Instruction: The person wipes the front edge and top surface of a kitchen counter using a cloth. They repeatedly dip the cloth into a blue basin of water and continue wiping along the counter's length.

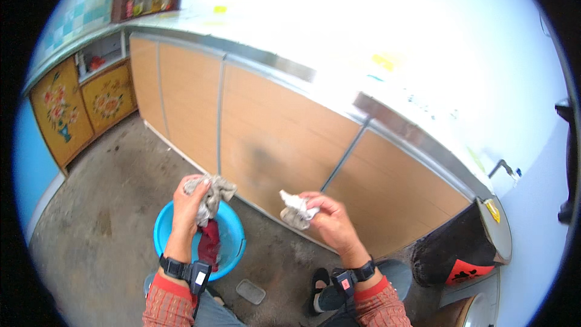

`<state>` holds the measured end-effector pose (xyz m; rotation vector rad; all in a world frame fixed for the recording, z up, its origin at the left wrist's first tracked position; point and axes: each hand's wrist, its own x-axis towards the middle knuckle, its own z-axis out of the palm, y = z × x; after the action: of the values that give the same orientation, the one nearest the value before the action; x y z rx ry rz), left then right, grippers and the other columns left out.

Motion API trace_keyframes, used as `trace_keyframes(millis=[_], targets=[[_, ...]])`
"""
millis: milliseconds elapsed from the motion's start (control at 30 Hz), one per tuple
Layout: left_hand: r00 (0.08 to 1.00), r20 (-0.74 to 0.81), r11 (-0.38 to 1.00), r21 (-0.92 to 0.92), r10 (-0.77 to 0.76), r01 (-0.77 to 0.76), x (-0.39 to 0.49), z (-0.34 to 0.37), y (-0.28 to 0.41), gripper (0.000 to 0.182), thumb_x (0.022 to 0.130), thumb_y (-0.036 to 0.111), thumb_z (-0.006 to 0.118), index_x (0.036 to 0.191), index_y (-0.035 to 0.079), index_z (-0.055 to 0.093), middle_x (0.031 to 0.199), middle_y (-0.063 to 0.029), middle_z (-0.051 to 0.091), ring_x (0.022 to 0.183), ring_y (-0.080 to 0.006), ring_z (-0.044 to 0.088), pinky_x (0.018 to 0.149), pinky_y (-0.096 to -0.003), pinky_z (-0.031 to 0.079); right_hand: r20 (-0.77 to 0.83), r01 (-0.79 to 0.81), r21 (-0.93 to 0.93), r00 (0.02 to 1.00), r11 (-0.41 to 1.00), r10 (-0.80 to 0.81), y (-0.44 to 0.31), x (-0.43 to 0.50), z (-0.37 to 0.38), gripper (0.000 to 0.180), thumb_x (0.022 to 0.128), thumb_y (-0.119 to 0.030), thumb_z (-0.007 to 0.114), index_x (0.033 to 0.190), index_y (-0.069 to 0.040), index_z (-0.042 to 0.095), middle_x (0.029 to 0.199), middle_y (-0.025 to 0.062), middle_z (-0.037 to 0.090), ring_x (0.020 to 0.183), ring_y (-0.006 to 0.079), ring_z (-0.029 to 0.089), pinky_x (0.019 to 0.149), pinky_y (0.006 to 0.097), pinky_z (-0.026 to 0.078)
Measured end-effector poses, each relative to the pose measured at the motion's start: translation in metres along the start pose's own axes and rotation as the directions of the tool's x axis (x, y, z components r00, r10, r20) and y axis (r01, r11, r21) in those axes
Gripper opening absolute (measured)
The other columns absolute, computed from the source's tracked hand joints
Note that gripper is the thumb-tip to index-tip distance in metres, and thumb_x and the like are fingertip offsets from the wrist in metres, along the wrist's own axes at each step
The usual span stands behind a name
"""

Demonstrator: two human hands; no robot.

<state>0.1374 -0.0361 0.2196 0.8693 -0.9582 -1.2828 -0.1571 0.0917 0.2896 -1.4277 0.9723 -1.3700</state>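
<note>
My left hand (188,200) grips a crumpled greyish cloth (215,193) above a blue plastic basin (236,254) on the floor. A dark red cloth (209,245) lies in the basin, beneath the grey one. To the right, my right hand (333,222) pinches a crumpled whitish piece (297,206), paper or cloth, with a greyish wad (294,219) under it. The two hands are apart, in front of the cabinet doors. Each wrist wears a black strap with a small device.
Tan cabinet doors (286,131) run across the front under a brightly lit counter. A small grey tray (250,291) lies on the floor between my feet. At the right stands a dark, round container (449,245) with a lid. Flower-painted cabinets (61,113) stand at the left.
</note>
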Motion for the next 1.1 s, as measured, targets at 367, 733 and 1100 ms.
trace_keyframes(millis=[367, 733, 1100], targets=[[0.998, 0.055, 1.0, 0.01, 0.0, -0.001, 0.01, -0.004, -0.017, 0.029, 0.086, 0.017, 0.076, 0.108, 0.003, 0.063, 0.093, -0.0043, 0.066, 0.084, -0.0132, 0.062, 0.075, -0.0294, 0.051, 0.068, 0.055, -0.998, 0.606, -0.044, -0.792, -0.22, -0.055, -0.056, 0.02, 0.081, 0.003, 0.069, 0.1, -0.002, 0.072, 0.116, 0.0141, 0.062, 0.108, 0.026, 0.061, 0.089, 0.0334, 0.05], [0.988, 0.131, 0.996, 0.065, -0.077, 0.069, 0.017, 0.005, -0.023, 0.033, 0.085, 0.02, 0.077, 0.109, 0.002, 0.06, 0.094, -0.0062, 0.065, 0.086, -0.0152, 0.062, 0.075, -0.0315, 0.05, 0.04, -0.263, -0.932, 0.607, -0.249, -0.793, -0.233, -0.117, -0.139, 0.029, 0.074, 0.003, 0.075, 0.1, -0.005, 0.066, 0.103, 0.0122, 0.065, 0.098, 0.03, 0.063, 0.084, 0.0359, 0.052], [0.985, 0.145, 0.989, 0.132, -0.089, 0.07, 0.012, 0.014, -0.022, 0.034, 0.086, 0.026, 0.076, 0.109, 0.005, 0.061, 0.099, -0.0066, 0.065, 0.091, -0.017, 0.061, 0.078, -0.0342, 0.049, 0.234, 0.027, -0.961, 0.615, -0.276, -0.753, -0.187, -0.001, -0.089, 0.028, 0.077, 0.003, 0.068, 0.104, -0.005, 0.065, 0.106, 0.0127, 0.061, 0.093, 0.0322, 0.059, 0.079, 0.0404, 0.051]])
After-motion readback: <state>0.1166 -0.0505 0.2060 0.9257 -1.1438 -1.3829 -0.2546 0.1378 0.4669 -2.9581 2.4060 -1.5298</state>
